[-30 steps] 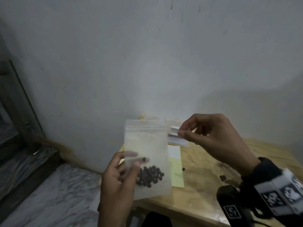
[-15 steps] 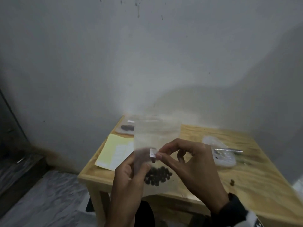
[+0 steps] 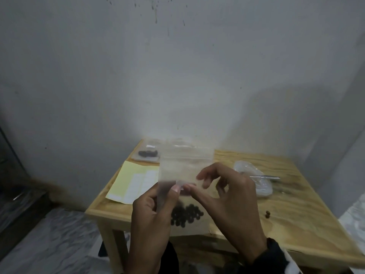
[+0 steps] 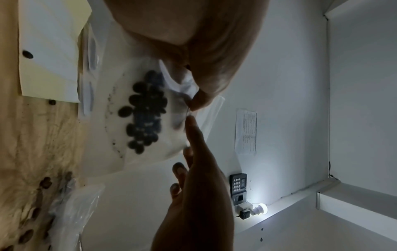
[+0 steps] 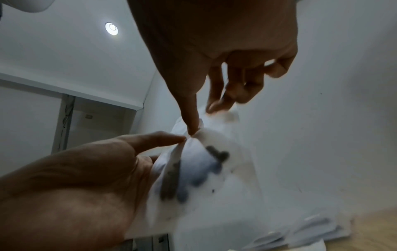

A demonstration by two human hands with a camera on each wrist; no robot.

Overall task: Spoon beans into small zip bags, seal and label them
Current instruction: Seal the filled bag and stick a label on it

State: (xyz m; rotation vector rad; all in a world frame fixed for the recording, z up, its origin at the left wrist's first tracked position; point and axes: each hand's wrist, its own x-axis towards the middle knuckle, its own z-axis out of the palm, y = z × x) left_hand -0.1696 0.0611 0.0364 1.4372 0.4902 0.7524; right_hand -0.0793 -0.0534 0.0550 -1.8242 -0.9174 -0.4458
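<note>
A clear small zip bag with dark beans at its bottom is held upright above the wooden table's front edge. My left hand grips its left side, thumb in front. My right hand pinches a small white label against the bag's front, just right of the left thumb. In the left wrist view the bag hangs between the left hand and the right hand. In the right wrist view the right hand's thumb tip meets the left thumb on the bag.
On the table lie a yellow label sheet at the left, a filled bag at the back left, a crumpled clear plastic bag with a spoon across it, and loose beans at the right. A wall stands close behind.
My right hand came down from the upper right with the label and set it against the bag's front. The bag is now lower, over the table's front edge.
</note>
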